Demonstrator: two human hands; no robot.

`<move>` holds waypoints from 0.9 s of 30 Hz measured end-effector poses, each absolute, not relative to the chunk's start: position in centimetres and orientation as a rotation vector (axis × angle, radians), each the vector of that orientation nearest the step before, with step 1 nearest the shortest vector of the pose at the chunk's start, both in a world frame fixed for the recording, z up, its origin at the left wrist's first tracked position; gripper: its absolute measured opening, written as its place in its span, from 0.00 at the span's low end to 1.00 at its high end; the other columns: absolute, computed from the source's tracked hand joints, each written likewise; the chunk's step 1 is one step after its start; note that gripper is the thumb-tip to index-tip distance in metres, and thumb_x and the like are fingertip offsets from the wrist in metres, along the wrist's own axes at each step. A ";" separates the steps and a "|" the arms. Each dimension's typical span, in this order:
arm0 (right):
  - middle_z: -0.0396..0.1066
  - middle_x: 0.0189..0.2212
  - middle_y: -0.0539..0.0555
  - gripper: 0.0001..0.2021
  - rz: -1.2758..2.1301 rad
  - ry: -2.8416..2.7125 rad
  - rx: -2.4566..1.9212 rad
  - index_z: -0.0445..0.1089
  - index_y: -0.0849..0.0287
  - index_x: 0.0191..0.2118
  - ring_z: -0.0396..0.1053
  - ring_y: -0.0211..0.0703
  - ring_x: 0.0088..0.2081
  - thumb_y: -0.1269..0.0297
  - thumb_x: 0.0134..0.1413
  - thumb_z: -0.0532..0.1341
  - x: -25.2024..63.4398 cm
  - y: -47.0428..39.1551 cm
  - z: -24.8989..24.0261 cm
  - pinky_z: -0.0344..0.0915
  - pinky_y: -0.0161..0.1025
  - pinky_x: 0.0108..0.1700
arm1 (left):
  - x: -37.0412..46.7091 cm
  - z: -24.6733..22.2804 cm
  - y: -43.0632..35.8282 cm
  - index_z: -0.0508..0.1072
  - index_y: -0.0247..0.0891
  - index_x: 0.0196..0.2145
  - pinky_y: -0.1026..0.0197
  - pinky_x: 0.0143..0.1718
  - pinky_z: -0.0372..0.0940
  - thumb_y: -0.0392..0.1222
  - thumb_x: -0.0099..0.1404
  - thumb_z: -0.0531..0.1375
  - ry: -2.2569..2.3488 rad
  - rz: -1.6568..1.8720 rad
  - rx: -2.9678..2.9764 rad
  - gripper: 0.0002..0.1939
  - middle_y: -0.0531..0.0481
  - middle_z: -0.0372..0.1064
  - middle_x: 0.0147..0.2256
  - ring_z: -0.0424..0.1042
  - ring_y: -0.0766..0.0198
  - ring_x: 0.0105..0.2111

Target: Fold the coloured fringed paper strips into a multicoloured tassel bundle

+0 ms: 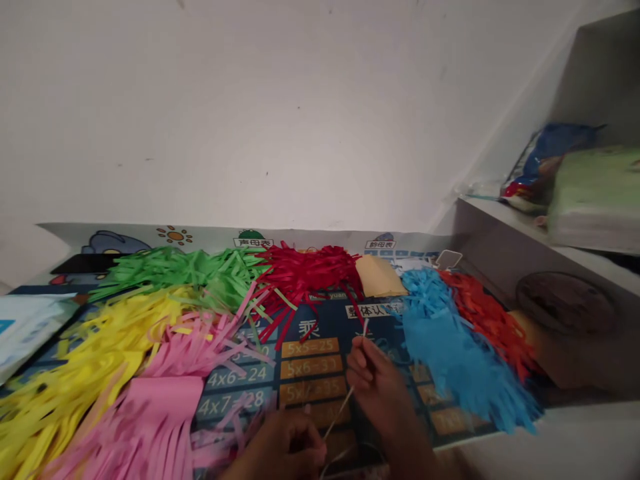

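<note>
Head view, the only one. 2 hands, both cut off at btm edge past the wrist. R hand (pixel 375 383): fingers curled in, thumb & index pinched nearly shut on string (pixel 341 412), a short pale end poking up past the tips. L hand (pixel 287 443): low, near btm edge, fingers bent, tips together w/ string running into them; some fingers hidden behind others. String = task item, stretched slantwise btwn the hands, over the mat (pixel 327 313). A thin loop also shows below, near btm edge, blurred; can't tell if same string.

Fringed paper: 6 colours, 1 heap each; strips overlap, too many to count. Green (pixel 185 270) at back L, touching red (pixel 315 270) at back ctr. Yellow (pixel 107 333) & pink (pixel 167 393) at front L, both cut off at btm. Blue (pixel 450 347) to R of R hand; orange (pixel 487 317) just behind it, part hidden.

Also: 1 tan sheet (pixel 381 277) btwn red & blue. 1 black item (pixel 90 264) at back L, part covered, ID unclear. 1 white pack (pixel 30 327) cut off at L edge. Shelf (pixel 493 247) at R, cut off; on it 1 green pack (pixel 595 193) & 1 blue pack (pixel 557 150), labels unreadable. Mat print: sums legible mid-mat, rest under paper or dim.
</note>
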State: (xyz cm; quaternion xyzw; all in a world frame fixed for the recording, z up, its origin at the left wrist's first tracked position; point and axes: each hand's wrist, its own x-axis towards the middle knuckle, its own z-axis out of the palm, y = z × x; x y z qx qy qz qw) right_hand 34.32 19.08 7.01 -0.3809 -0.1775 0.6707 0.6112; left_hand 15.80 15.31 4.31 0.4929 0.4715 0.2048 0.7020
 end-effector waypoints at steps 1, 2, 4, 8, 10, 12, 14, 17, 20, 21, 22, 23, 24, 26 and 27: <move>0.54 0.16 0.41 0.16 1.464 -0.506 -0.984 0.75 0.60 0.30 0.47 0.28 0.17 0.51 0.44 0.70 34.1 18.8 7.0 0.48 0.27 0.17 | 15.2 4.9 15.7 0.74 0.35 0.21 0.66 0.24 0.61 0.47 0.48 0.68 1.054 0.530 1.131 0.12 0.52 0.72 0.20 0.70 0.64 0.23; 0.54 0.16 0.42 0.17 1.367 -0.645 -1.105 0.75 0.59 0.30 0.49 0.29 0.17 0.48 0.47 0.68 33.9 18.3 7.0 0.48 0.28 0.18 | 14.6 5.4 16.1 0.76 0.35 0.23 0.64 0.30 0.64 0.46 0.48 0.69 1.062 0.640 1.139 0.11 0.49 0.75 0.25 0.73 0.61 0.29; 0.62 0.17 0.46 0.18 1.196 -1.009 -1.295 0.75 0.58 0.29 0.58 0.34 0.21 0.46 0.53 0.62 33.3 17.3 7.1 0.55 0.30 0.23 | 13.6 6.5 16.8 0.80 0.36 0.27 0.62 0.39 0.65 0.46 0.47 0.71 1.072 0.887 1.002 0.12 0.46 0.77 0.35 0.74 0.57 0.38; 0.75 0.26 0.52 0.20 1.148 -1.553 -1.294 0.77 0.57 0.29 0.71 0.42 0.30 0.49 0.60 0.55 31.4 15.7 7.1 0.62 0.33 0.32 | 13.1 7.1 17.1 0.80 0.36 0.30 0.62 0.32 0.66 0.43 0.39 0.76 0.966 1.038 0.442 0.18 0.47 0.77 0.28 0.74 0.61 0.27; 0.76 0.26 0.51 0.20 1.157 -1.638 -1.265 0.76 0.57 0.30 0.71 0.41 0.29 0.51 0.62 0.53 30.5 15.6 7.1 0.61 0.32 0.32 | 13.3 6.8 16.9 0.79 0.36 0.28 0.65 0.28 0.65 0.40 0.38 0.76 0.896 1.052 0.333 0.17 0.50 0.76 0.25 0.72 0.66 0.22; 0.75 0.26 0.51 0.20 1.163 -1.685 -1.248 0.76 0.57 0.30 0.71 0.40 0.29 0.52 0.63 0.53 29.9 15.7 7.0 0.61 0.32 0.31 | 13.5 6.5 16.7 0.78 0.35 0.27 0.67 0.26 0.63 0.38 0.40 0.76 0.850 1.074 0.320 0.15 0.51 0.75 0.23 0.71 0.68 0.21; 0.75 0.26 0.50 0.20 1.176 -1.726 -1.234 0.75 0.58 0.30 0.70 0.39 0.28 0.53 0.64 0.52 29.7 16.1 6.8 0.60 0.31 0.30 | 13.4 6.2 16.6 0.78 0.35 0.27 0.67 0.28 0.64 0.38 0.42 0.75 0.812 1.086 0.347 0.14 0.51 0.75 0.24 0.71 0.68 0.23; 0.72 0.23 0.50 0.22 1.172 -1.784 -1.231 0.72 0.59 0.26 0.68 0.39 0.27 0.52 0.64 0.51 29.6 16.5 6.7 0.59 0.31 0.29 | 13.1 5.7 16.4 0.78 0.35 0.27 0.66 0.29 0.64 0.39 0.44 0.74 0.798 1.066 0.399 0.13 0.50 0.76 0.25 0.72 0.66 0.24; 0.71 0.24 0.50 0.22 1.166 -1.831 -1.281 0.70 0.59 0.26 0.67 0.39 0.27 0.51 0.64 0.50 29.6 16.5 6.9 0.58 0.32 0.30 | 13.0 5.5 16.3 0.78 0.35 0.27 0.66 0.29 0.63 0.40 0.46 0.73 0.865 1.060 0.522 0.11 0.50 0.76 0.25 0.71 0.67 0.24; 0.71 0.25 0.50 0.21 1.166 -1.861 -1.289 0.70 0.58 0.28 0.68 0.39 0.28 0.51 0.64 0.49 29.5 16.4 6.9 0.58 0.32 0.30 | 13.0 5.6 16.2 0.78 0.35 0.27 0.66 0.30 0.63 0.41 0.46 0.72 0.910 1.062 0.593 0.11 0.50 0.76 0.26 0.71 0.67 0.25; 0.72 0.27 0.51 0.20 1.166 -1.887 -1.288 0.70 0.58 0.32 0.68 0.40 0.30 0.51 0.64 0.49 29.4 16.3 7.0 0.59 0.33 0.32 | 13.0 5.7 16.1 0.78 0.35 0.27 0.66 0.30 0.63 0.41 0.47 0.72 0.963 1.060 0.673 0.11 0.50 0.76 0.26 0.71 0.66 0.26; 0.73 0.31 0.52 0.18 1.163 -1.903 -1.283 0.70 0.57 0.37 0.69 0.41 0.33 0.51 0.64 0.50 29.4 16.2 6.9 0.60 0.34 0.34 | 13.1 6.0 16.0 0.78 0.35 0.27 0.66 0.31 0.63 0.41 0.47 0.71 1.020 1.055 0.756 0.10 0.50 0.75 0.27 0.71 0.66 0.26; 0.73 0.34 0.52 0.17 1.163 -1.904 -1.276 0.69 0.57 0.41 0.70 0.43 0.35 0.50 0.63 0.50 29.3 16.1 6.8 0.61 0.35 0.37 | 13.2 6.3 15.9 0.77 0.35 0.26 0.65 0.30 0.63 0.41 0.47 0.71 1.080 1.051 0.838 0.10 0.50 0.75 0.26 0.71 0.65 0.27; 0.73 0.36 0.53 0.18 1.175 -1.873 -1.294 0.68 0.56 0.44 0.71 0.43 0.37 0.49 0.62 0.51 29.4 16.0 6.2 0.63 0.36 0.38 | 13.5 6.8 15.6 0.73 0.36 0.26 0.65 0.29 0.62 0.40 0.49 0.69 1.194 1.062 0.988 0.09 0.51 0.73 0.25 0.71 0.64 0.27; 0.73 0.34 0.53 0.17 1.167 -1.857 -1.322 0.69 0.56 0.42 0.71 0.43 0.35 0.49 0.63 0.50 29.5 16.1 5.7 0.64 0.36 0.37 | 13.7 6.9 15.4 0.71 0.37 0.26 0.64 0.29 0.62 0.40 0.50 0.68 1.251 1.080 1.060 0.08 0.52 0.71 0.25 0.70 0.63 0.27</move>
